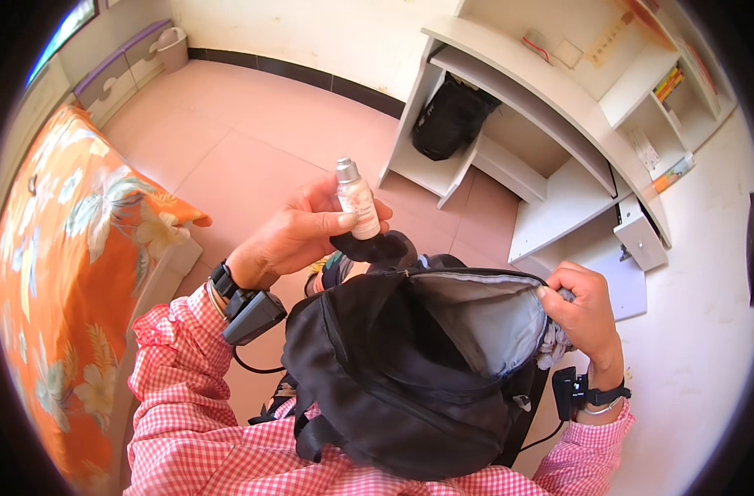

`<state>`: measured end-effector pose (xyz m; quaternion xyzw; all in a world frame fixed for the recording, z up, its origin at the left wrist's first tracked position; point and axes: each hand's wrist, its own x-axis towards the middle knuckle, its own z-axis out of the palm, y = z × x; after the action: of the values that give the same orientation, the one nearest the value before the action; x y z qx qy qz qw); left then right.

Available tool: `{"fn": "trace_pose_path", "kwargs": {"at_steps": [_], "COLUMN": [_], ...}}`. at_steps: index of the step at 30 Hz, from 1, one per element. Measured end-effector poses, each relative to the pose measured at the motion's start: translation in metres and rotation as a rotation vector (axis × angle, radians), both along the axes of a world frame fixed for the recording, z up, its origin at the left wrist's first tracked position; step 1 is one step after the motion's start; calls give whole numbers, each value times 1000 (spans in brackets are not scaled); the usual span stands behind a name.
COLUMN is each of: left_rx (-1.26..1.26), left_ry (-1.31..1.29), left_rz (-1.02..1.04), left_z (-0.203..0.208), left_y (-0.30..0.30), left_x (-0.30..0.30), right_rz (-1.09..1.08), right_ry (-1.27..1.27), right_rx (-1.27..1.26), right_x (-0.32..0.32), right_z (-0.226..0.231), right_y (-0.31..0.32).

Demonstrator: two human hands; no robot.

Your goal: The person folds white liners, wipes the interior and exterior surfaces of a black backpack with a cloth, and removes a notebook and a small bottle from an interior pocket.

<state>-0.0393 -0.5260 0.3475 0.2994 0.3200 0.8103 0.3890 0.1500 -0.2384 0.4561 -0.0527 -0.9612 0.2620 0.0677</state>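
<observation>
Between the thumb and fingers of my left hand [307, 221] is a small white bottle [360, 207] with a silver cap, held upright with its printed label facing me. A black backpack [377, 364] rests on my lap, its top unzipped so the grey lining [484, 318] shows. My right hand [582, 306] is closed on the right edge of the backpack's opening and draws it aside. Some grey, crumpled fabric [552, 343] bunches just below that hand. The bottle is above the backpack's far edge, apart from the opening. The bottom of the backpack's inside is hidden.
On the left is a bed with an orange floral cover [71, 273]. A white desk [534, 91] with shelves stands at the far right, a black bag [451, 116] in its lower compartment. A small bin [172, 50] sits by the far-left wall.
</observation>
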Motion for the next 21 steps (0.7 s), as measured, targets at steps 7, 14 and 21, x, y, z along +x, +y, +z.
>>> {"fn": "trace_pose_path", "kwargs": {"at_steps": [7, 14, 21], "left_rx": [-115, -344, -496], "left_ry": [-5, 110, 233], "left_rz": [249, 456, 573], "left_z": [-11, -16, -22], "left_y": [-4, -4, 0], "left_x": [-5, -4, -2], "right_rz": [-6, 0, -3], "right_ry": [-27, -29, -33], "right_rx": [4, 4, -11], "right_x": [0, -1, -1], "right_z": [5, 1, 0], "right_y": [-3, -1, -1]}}
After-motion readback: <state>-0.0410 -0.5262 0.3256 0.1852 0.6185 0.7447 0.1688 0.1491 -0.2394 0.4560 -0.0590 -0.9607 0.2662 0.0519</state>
